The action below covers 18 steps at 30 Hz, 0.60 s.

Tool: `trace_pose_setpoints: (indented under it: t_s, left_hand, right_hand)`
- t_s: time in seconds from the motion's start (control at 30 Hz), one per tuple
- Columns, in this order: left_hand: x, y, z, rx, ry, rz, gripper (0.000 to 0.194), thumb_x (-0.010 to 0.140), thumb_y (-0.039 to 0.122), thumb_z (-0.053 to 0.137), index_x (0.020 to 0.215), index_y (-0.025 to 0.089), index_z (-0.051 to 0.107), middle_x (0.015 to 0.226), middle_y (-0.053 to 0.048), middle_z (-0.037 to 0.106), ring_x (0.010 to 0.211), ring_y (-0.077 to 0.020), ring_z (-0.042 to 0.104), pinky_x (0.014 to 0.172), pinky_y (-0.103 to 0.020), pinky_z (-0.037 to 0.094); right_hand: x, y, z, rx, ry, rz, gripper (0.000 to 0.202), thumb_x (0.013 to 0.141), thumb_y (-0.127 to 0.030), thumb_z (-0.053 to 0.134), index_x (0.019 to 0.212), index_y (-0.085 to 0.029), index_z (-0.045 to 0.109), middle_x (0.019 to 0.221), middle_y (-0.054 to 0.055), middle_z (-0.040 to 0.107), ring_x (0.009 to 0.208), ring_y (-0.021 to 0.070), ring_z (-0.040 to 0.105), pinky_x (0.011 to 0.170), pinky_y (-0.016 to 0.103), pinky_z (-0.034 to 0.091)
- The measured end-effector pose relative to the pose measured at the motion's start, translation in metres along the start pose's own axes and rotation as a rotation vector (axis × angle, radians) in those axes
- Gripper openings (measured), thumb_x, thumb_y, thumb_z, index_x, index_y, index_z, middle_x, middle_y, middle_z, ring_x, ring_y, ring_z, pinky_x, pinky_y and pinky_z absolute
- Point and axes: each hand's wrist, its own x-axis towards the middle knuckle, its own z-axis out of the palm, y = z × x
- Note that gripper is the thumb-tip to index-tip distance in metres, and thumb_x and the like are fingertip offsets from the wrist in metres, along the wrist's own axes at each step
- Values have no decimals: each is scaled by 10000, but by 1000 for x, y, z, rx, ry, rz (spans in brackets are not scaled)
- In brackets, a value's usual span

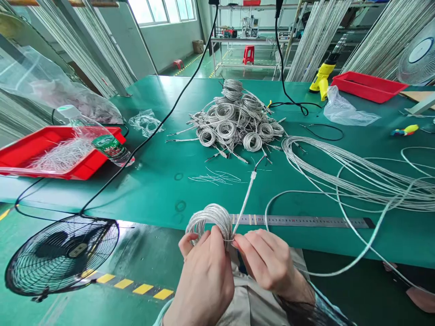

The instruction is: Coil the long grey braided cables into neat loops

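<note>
A round coil of silvery cable is gripped by my left hand near the table's front edge. My right hand is closed beside it, thumb and forefinger pinched on a thin tie at the coil's right side. From there a cable end with a white sleeve points up and away over the table. Behind it several thin white ties lie loose. A heap of finished-looking cable coils stands farther back. A steel ruler lies just beyond my right hand.
Long loose cable spreads over the right side. At the left are a red tray of white ties and a plastic bottle. A black cord hangs across the table. A yellow tool and another red tray sit back right.
</note>
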Motion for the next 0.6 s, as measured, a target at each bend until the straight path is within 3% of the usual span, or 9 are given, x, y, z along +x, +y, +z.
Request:
trace_pose_setpoints:
  t_s: [0.07,0.17,0.23,0.3,0.33,0.43,0.53,0.6]
  left_hand:
    - [0,-1,0,12,8,12,263,678,-34,362,742,214,304,622,22,445,581,-177,467,722,-369,247]
    - [0,-5,0,39,75,84,252,686,-31,374,750,209,328,645,3,451,618,-185,462,715,-362,256]
    - [0,-7,-1,48,127,126,250,686,-29,384,756,206,337,645,2,442,621,-184,442,710,-357,260]
    - [1,-8,-1,47,149,155,254,680,-31,389,754,206,333,638,5,431,616,-182,424,704,-353,259]
    - [1,-8,-1,40,149,161,256,679,-32,389,748,206,327,636,6,426,615,-182,417,699,-349,257]
    - [1,-7,-1,12,120,151,259,680,-38,379,740,207,317,644,5,423,618,-180,416,694,-344,251]
    - [-2,-4,1,-6,78,97,260,680,-44,373,755,202,336,661,1,442,632,-181,447,717,-361,254]
    - [-3,-2,2,-3,64,64,266,685,-49,363,749,206,327,652,8,440,619,-176,455,727,-369,256]
  right_hand:
    - [4,1,-2,231,-96,213,136,899,-128,527,814,-126,633,640,45,595,605,150,508,556,282,373]
    - [9,-3,-3,989,-305,862,281,905,-337,522,707,-153,597,642,29,559,576,124,490,528,247,396]
    - [9,-8,-2,1468,-360,1243,357,798,-489,633,697,-151,577,656,15,527,524,94,437,461,214,374]
    - [8,-10,0,1697,-347,1457,430,660,-534,746,692,-149,558,674,7,502,507,73,392,421,191,331]
    - [7,-11,0,1717,-338,1490,452,624,-533,775,691,-148,549,674,4,493,513,71,388,423,186,319]
    - [8,-12,-4,1479,-322,1303,405,730,-512,704,706,-148,529,638,-7,469,535,80,397,469,196,322]
    - [8,-13,-8,883,-255,842,223,897,-289,524,720,-154,513,647,2,485,574,101,433,515,217,337]
    - [5,-12,-7,450,-135,514,175,906,-132,463,741,-155,518,658,14,503,603,118,460,531,238,335]
